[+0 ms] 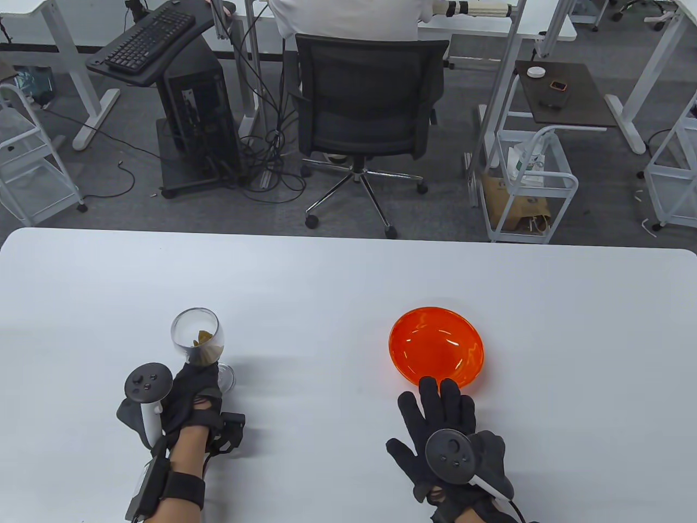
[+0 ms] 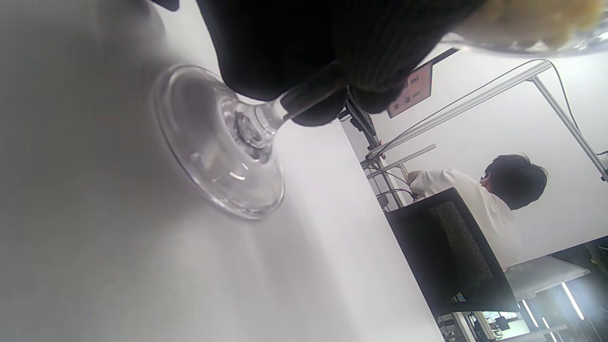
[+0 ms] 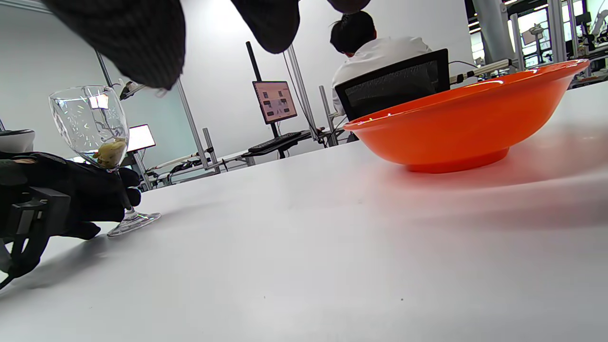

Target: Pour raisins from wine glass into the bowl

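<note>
A clear wine glass (image 1: 197, 340) with yellowish raisins (image 1: 204, 347) in its bowl stands on the white table at the left. My left hand (image 1: 191, 393) grips its stem (image 2: 304, 97); the foot (image 2: 218, 142) rests on the table or a hair above it, slightly tilted. The glass also shows in the right wrist view (image 3: 92, 128). An orange bowl (image 1: 436, 347) sits at the right and looks empty; it also shows in the right wrist view (image 3: 468, 126). My right hand (image 1: 441, 406) lies flat with fingers spread, fingertips at the bowl's near rim, holding nothing.
The white table (image 1: 326, 283) stretches wide between glass and bowl. Beyond its far edge stand an office chair (image 1: 365, 103) with a seated person, a computer stand (image 1: 185, 92) and white carts (image 1: 531, 180).
</note>
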A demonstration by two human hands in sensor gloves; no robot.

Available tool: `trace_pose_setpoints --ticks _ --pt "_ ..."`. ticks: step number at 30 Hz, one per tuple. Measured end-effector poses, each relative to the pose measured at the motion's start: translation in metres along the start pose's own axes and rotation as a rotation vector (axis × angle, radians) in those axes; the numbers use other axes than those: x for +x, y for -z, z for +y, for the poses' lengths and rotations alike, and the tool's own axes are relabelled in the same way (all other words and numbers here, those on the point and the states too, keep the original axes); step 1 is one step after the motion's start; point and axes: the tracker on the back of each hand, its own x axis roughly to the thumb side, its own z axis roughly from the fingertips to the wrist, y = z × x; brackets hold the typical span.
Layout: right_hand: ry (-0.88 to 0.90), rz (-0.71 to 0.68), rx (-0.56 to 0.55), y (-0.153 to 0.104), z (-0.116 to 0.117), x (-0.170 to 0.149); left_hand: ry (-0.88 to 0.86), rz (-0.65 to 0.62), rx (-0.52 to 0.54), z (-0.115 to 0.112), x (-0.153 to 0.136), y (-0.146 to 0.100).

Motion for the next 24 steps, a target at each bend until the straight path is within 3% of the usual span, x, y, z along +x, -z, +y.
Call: trace_pose_setpoints --ticks 24 --pt "0.108 0.002 -0.007 0.0 0.001 -0.006 -0.011 -0.091 -0.101 -0.025 0.017 -0.02"
